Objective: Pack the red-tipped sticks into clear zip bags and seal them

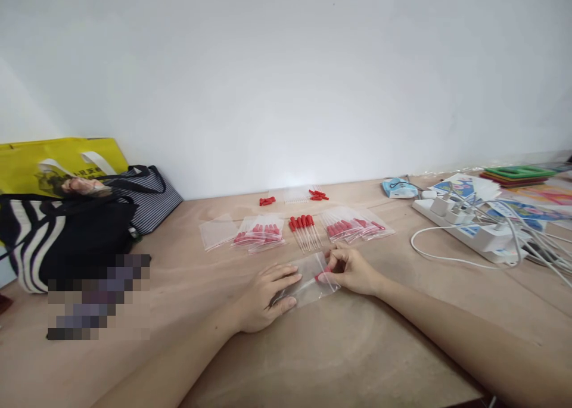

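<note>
Right hand (346,270) pinches a red-topped dropper (322,274) at the clear bag (306,299)'s zip end, left hand (269,295) rests on the opposite end, thumb and fingers apart, likely keeping it flat; more droppers (304,221) lie just beyond both hands, within easy reach.

left fingers (286,281) on clear bag (306,293) | right fingers (340,279) pinching red bulb (322,273) | red-topped droppers (304,222) beyond
</note>
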`<state>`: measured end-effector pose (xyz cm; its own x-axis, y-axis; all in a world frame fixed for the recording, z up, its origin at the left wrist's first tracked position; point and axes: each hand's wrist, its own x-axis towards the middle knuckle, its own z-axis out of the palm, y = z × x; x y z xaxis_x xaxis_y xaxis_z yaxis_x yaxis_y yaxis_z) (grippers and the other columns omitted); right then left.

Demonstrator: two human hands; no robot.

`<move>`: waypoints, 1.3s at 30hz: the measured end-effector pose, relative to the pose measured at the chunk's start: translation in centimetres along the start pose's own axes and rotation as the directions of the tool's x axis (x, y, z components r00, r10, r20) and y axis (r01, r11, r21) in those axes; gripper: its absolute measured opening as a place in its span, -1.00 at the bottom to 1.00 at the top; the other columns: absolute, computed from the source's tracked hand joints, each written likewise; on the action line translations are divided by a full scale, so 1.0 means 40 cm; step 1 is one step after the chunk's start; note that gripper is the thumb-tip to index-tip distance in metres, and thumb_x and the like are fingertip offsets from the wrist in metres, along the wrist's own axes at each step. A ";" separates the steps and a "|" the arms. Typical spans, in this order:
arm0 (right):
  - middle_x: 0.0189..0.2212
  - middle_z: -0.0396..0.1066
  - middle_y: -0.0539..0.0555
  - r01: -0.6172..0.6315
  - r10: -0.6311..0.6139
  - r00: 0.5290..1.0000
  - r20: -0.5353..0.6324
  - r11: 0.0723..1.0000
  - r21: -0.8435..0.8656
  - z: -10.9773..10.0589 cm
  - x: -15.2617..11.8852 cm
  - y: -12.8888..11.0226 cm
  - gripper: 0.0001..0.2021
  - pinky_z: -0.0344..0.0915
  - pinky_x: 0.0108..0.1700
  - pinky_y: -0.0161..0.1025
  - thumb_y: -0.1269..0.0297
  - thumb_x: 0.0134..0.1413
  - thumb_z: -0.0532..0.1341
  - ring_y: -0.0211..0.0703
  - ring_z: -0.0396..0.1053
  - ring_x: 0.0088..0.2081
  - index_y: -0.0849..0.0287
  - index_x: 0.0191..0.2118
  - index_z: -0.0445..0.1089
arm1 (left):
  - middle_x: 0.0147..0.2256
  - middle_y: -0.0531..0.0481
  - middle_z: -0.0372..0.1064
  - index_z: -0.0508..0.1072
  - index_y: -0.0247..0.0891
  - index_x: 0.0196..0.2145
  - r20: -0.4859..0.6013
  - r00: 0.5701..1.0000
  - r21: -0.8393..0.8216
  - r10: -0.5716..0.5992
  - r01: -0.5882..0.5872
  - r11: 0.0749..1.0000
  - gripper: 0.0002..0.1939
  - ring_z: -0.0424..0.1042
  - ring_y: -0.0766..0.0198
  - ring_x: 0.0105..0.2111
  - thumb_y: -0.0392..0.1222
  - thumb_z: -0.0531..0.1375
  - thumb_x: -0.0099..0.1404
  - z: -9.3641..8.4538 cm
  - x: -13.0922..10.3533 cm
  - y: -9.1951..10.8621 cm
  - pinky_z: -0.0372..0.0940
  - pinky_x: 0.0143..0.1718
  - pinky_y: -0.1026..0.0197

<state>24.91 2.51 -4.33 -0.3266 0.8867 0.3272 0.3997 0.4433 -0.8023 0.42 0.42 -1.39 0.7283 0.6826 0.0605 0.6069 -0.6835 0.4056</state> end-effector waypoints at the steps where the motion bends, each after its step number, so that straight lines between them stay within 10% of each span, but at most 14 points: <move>1: -0.36 0.25 0.03 0.030 -0.030 0.999 0.022 1.000 0.003 0.000 -0.001 -0.002 -0.69 0.22 -0.25 -0.26 0.09 -0.31 0.34 -0.21 0.25 -0.28 0.20 -0.64 0.29 | 0.13 -0.06 0.06 0.19 -0.14 0.08 -0.003 1.000 0.000 0.001 -0.001 1.000 -0.58 0.05 0.12 0.13 -0.08 0.02 0.28 0.001 0.000 0.000 -0.06 0.15 -0.07; 10: -0.22 0.20 0.06 0.093 -0.087 0.960 0.265 0.996 -0.010 -0.022 0.001 0.005 -0.81 0.19 -0.10 -0.21 0.15 -0.21 0.31 -0.17 0.24 -0.16 0.11 -0.40 0.46 | 0.17 -0.04 -0.03 0.19 -0.12 0.08 0.005 1.000 -0.038 0.003 -0.003 0.999 -0.57 -0.03 0.08 0.16 -0.06 0.03 0.26 -0.012 -0.012 -0.009 -0.01 0.13 -0.06; 32: -0.30 0.33 0.04 0.142 -0.125 0.961 0.247 0.989 -0.048 -0.040 0.012 0.024 -0.84 0.21 -0.15 -0.21 0.39 -0.10 0.17 -0.21 0.29 -0.24 0.07 -0.36 0.47 | 0.16 0.01 0.01 0.15 -0.02 0.10 0.084 0.995 -0.068 0.058 -0.053 0.996 -0.53 -0.03 0.08 0.17 -0.05 0.09 0.23 -0.042 -0.048 -0.046 -0.10 0.16 -0.10; 39: -0.46 0.40 0.04 -0.207 0.164 0.974 -0.154 0.922 -0.328 -0.061 0.132 0.041 -0.87 0.21 -0.31 -0.32 0.46 -0.15 0.12 -0.24 0.31 -0.41 0.21 -0.40 0.37 | 0.16 0.03 0.00 0.16 -0.04 0.09 0.059 0.995 -0.021 0.080 -0.079 0.997 -0.53 -0.06 0.09 0.18 -0.10 0.09 0.22 -0.031 -0.027 -0.045 -0.21 0.18 -0.13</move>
<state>25.93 8.25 -2.71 -0.1213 0.9568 0.2641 0.7169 0.2685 -0.6434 -1.84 1.23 -1.05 0.7920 0.6093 0.0385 0.5409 -0.7296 0.4184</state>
